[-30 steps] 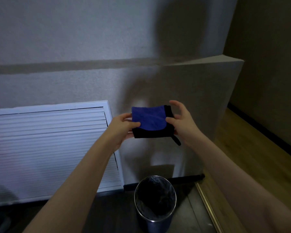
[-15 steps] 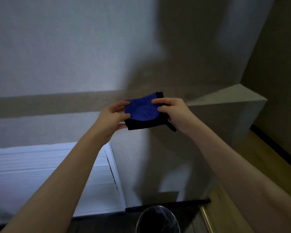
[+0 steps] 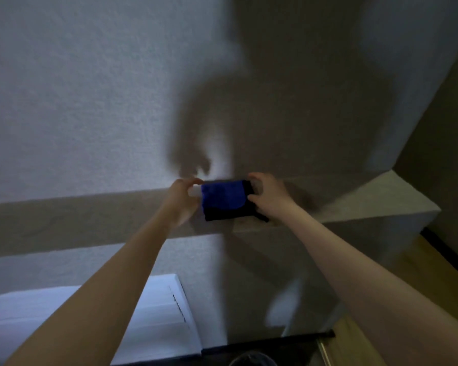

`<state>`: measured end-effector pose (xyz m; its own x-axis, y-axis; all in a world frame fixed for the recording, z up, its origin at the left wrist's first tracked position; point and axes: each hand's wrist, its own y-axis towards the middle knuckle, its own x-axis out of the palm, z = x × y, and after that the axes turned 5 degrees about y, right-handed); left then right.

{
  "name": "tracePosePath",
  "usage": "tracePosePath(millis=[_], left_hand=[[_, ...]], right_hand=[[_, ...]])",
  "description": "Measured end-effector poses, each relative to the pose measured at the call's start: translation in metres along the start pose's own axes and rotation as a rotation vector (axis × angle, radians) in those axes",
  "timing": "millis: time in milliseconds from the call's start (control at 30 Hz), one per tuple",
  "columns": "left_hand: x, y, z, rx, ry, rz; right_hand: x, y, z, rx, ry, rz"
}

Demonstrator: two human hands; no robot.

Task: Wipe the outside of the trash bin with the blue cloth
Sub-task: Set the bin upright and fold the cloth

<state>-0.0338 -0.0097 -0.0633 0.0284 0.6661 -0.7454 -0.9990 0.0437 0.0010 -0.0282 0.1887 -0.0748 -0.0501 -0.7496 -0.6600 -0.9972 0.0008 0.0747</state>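
A folded blue cloth with a black border is held up in front of the wall ledge, between both hands. My left hand grips its left edge and my right hand grips its right edge. Only the top rim of the trash bin shows at the bottom edge of the view, on the dark floor well below the hands; its outside is out of sight.
A grey wall ledge runs behind the hands and juts out at the right. A white slatted vent panel sits low at the left. Wooden floor lies to the right.
The view has tilted upward, so the bin has slid almost out of frame at the bottom. Both hands still hold the cloth, raised toward the ledge.
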Motion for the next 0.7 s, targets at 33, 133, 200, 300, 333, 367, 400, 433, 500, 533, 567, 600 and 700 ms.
tracePosePath(millis=[33,133,200,300,333,367,400,433,500,533,567,600,700], left_hand=[[0.002,-0.002,-0.006,0.069,0.055,0.014],[0.008,-0.01,-0.018,0.179,0.153,-0.016],[0.013,-0.017,-0.022,0.243,0.308,-0.059],[0.018,-0.028,-0.025,0.349,0.476,-0.019],[0.019,-0.029,-0.027,0.364,0.485,0.011],[0.018,-0.03,-0.029,0.367,0.489,0.026],[0.017,-0.03,-0.03,0.378,0.491,0.041],[0.017,-0.03,-0.03,0.37,0.497,0.025],[0.018,-0.03,-0.029,0.342,0.518,-0.002],[0.018,-0.028,-0.028,0.317,0.534,-0.017],[0.017,-0.028,-0.024,0.276,0.547,-0.056],[0.016,-0.028,-0.021,0.242,0.57,-0.08],[0.008,-0.031,-0.008,0.123,0.635,-0.248]], right_hand=[[0.0,-0.003,0.003,-0.059,-0.051,0.016],[0.002,-0.013,0.009,-0.145,-0.132,-0.07],[0.006,-0.021,0.014,-0.187,-0.179,-0.134],[0.014,-0.034,0.021,-0.243,-0.249,-0.166],[0.016,-0.037,0.025,-0.253,-0.256,-0.157],[0.017,-0.04,0.027,-0.256,-0.257,-0.138],[0.018,-0.042,0.029,-0.26,-0.259,-0.119],[0.02,-0.044,0.03,-0.261,-0.266,-0.113],[0.021,-0.044,0.03,-0.265,-0.267,-0.101],[0.022,-0.044,0.03,-0.263,-0.269,-0.094],[0.022,-0.044,0.029,-0.248,-0.27,-0.096],[0.022,-0.044,0.028,-0.242,-0.273,-0.093],[0.018,-0.048,0.024,-0.198,-0.28,-0.144]])
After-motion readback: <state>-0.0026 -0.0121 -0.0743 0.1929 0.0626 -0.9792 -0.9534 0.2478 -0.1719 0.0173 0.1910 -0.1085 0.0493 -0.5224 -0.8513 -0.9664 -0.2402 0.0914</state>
